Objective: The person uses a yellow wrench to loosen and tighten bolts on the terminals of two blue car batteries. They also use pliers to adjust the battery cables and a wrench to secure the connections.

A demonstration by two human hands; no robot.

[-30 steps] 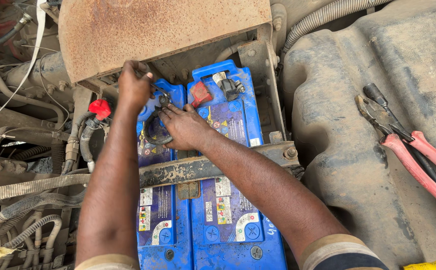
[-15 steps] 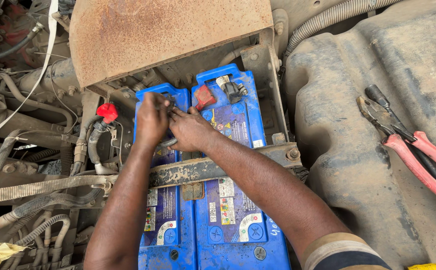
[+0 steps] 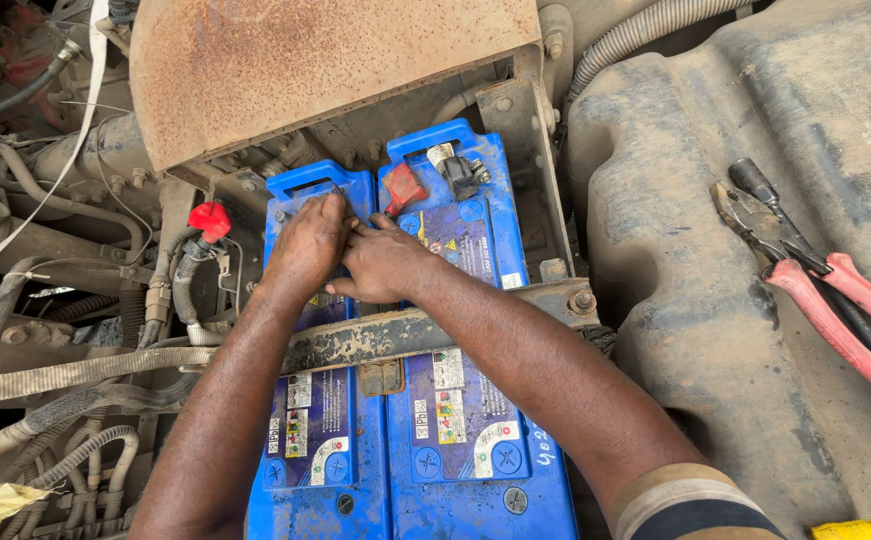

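Nearest, at the front edge of the battery tray, 2 bare forearms reaching in, the right one ending in a striped sleeve cuff. Beneath them 2 blue batteries side by side and touching: left battery and right battery, both dusty, with sticker labels on top. Across the middle of both, a rusty hold-down bar, lying under the forearms. Just beyond the bar, left hand and right hand meeting over the rear half of the left battery, close to the seam between the 2. Fingers of both bunched and curled downward, fingertips touching each other; cannot tell whether anything is pinched, since the spot beneath is covered. Changed from 1 second ago: left hand then higher, at the rear edge of the battery under the cover, and apart from the right; now drawn down to join it, so work gathered by both hands on 1 small spot. Behind, on the right battery's rear corner, a red terminal cap flipped open. Off the tray's left edge, a red cable cap. Farthest back, a rusted metal cover overhanging the tray. Well apart on the right, red-handled pliers, untouched.
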